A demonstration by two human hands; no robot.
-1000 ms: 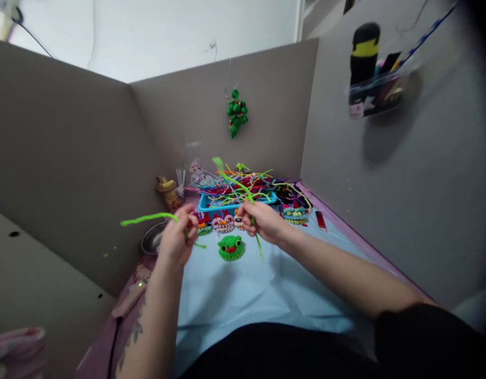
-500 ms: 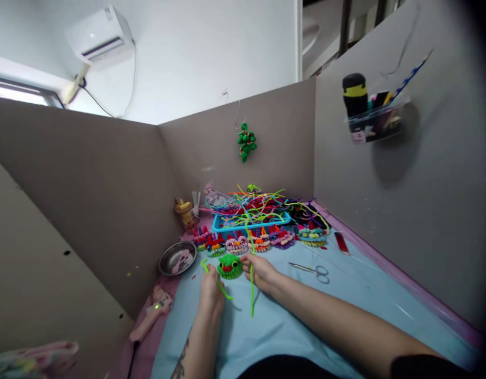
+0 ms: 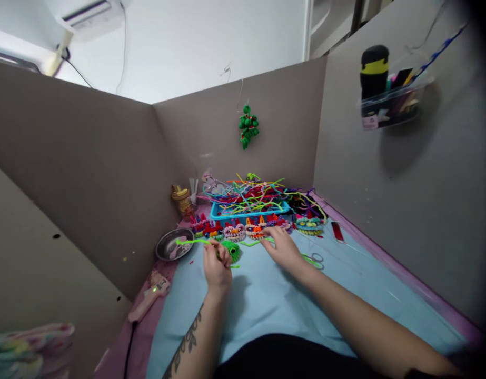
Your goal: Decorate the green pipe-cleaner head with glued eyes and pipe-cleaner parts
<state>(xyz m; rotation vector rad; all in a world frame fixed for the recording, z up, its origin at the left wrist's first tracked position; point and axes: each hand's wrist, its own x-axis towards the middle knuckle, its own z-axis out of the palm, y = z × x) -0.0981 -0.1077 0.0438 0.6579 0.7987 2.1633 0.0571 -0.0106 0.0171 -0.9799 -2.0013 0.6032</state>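
Observation:
My left hand [image 3: 218, 266] is closed around a lime-green pipe cleaner [image 3: 193, 241], whose one end sticks out leftward over the metal bowl. Just behind that hand, partly covered by it, sits a green fuzzy animal head [image 3: 232, 251] with a dark eye. My right hand [image 3: 284, 250] hovers low over the blue cloth, fingers stretched and apart. Beneath it another lime-green pipe cleaner [image 3: 249, 243] lies crosswise, its middle hidden by the hand and its right part by the scissors [image 3: 316, 259]. Whether the fingertips touch it I cannot tell.
Several colourful fuzzy heads [image 3: 234, 231] line up before a blue tray [image 3: 216, 216] heaped with pipe cleaners. A metal bowl [image 3: 160, 250] and a pink glue gun [image 3: 148, 304] stand left. Grey partitions [image 3: 211, 121] surround the table; a clear holder [image 3: 393, 108] hangs right.
My right hand has let go of its long pipe cleaner, which now lies on the cloth. My left hand has turned and moved in front of the green head. The view has tilted down.

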